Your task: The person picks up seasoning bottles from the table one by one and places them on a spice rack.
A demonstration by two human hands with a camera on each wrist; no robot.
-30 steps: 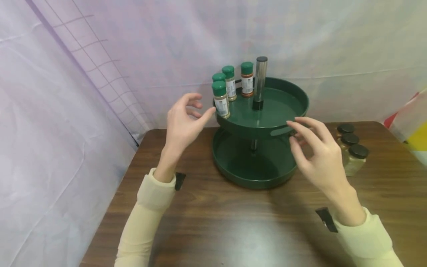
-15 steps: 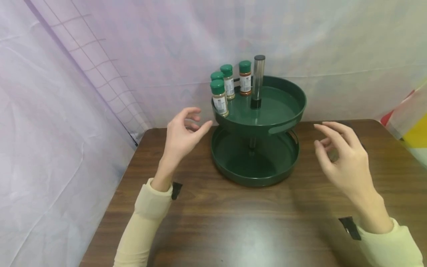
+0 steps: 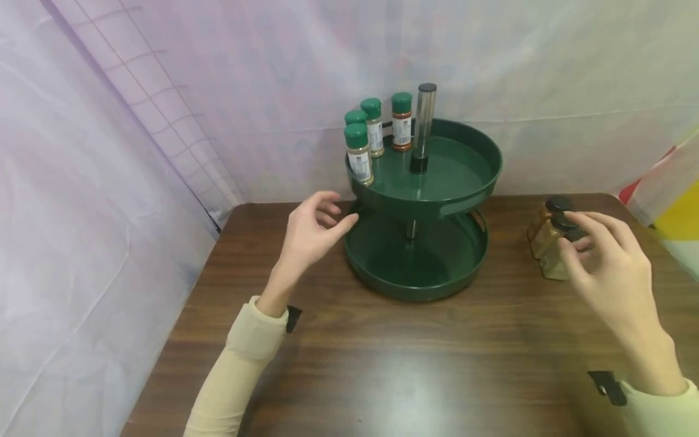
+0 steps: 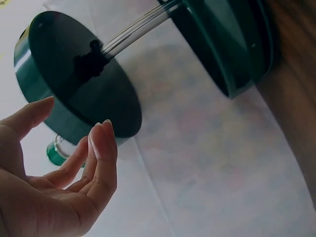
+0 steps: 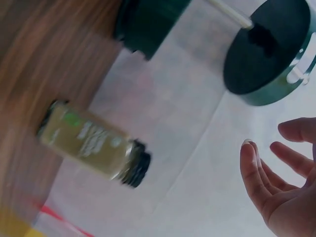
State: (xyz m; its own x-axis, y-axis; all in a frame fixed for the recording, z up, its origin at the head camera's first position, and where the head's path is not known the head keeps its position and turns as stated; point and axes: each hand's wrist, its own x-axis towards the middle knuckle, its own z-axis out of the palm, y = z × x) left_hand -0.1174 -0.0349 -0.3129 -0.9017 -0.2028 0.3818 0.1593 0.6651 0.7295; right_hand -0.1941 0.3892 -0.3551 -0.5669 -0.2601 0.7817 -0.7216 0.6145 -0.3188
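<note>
Head view: the left hand (image 3: 311, 235) holds nothing, its fingers loosely bent and its thumb apart. Just right of its fingertips, the green stand has an upper tray (image 3: 459, 161) and a lower tray (image 3: 415, 286), joined by a metal post (image 3: 424, 127). Beyond and above this hand, on the upper tray, three pale shakers (image 3: 359, 162) are grouped at the edge and a red shaker (image 3: 401, 129) is near the post. The right hand (image 3: 614, 267) is likewise empty, fingers slightly bent, thumb apart. Three jars (image 3: 553, 264) with black lids are just left of and beyond its fingertips, on the table (image 3: 409, 358); the fingers partly cover the nearest one.

Left wrist view: the thumb and curved fingers have a clear gap between them. The underside of the upper tray is above and beyond the fingertips, and a green cap (image 4: 57, 153) shows behind the fingers. The lower tray is farther off, to the upper right.

Right wrist view: one jar is left of the fingertips, well apart from them. The upper tray is above the hand; pale cloth (image 5: 192, 143) hangs behind.
</note>
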